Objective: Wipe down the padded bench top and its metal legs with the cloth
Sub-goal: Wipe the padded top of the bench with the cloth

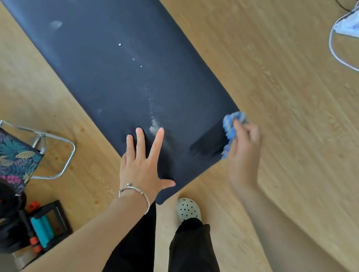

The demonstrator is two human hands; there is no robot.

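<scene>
1. Here the right hand (243, 150) is curled tight around a bunched blue cloth (232, 127), pressing it against the near right edge of the dark padded surface (115, 65).
2. The left hand (143, 163) lies flat on that surface, fingers spread, bracing near its end.
3. A darker streak (205, 146) beside the cloth suggests the top-wiping step is in hand, hardly begun.
4. White dust (154, 127) lies between the hands, so the next pass likely needs to sweep leftward through it.
5. The metal legs are out of view.
</scene>
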